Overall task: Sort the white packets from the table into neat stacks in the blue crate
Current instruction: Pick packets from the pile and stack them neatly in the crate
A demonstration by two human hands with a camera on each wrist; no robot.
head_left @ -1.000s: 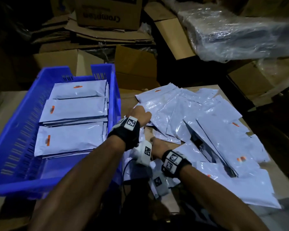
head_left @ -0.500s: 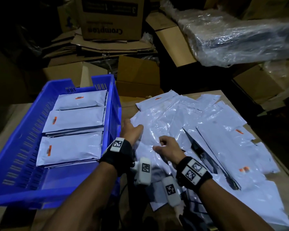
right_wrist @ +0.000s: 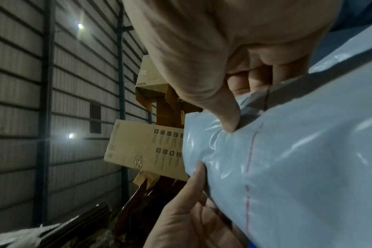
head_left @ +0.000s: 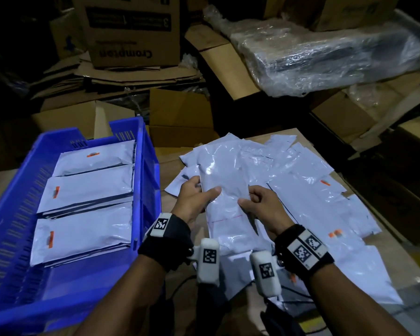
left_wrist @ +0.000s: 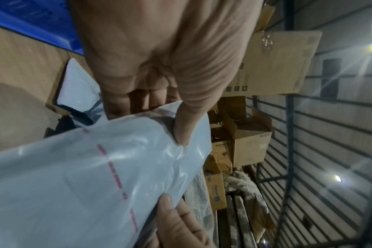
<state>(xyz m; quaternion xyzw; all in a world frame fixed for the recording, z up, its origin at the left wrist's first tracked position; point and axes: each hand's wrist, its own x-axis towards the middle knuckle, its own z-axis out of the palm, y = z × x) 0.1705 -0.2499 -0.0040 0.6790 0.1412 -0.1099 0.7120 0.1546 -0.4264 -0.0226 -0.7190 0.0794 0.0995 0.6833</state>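
Head view: the left hand (head_left: 194,200) and right hand (head_left: 264,204) both pinch one white packet (head_left: 226,190) above the table pile (head_left: 301,180), beside the blue crate (head_left: 150,170).

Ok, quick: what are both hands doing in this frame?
Left hand: grips the white packet, thumb on top.
Right hand: pinches the same packet's other edge.

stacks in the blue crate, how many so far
3, in a row along the blue crate: far stack, middle stack, near stack. Packets beneath each top one can't be counted.
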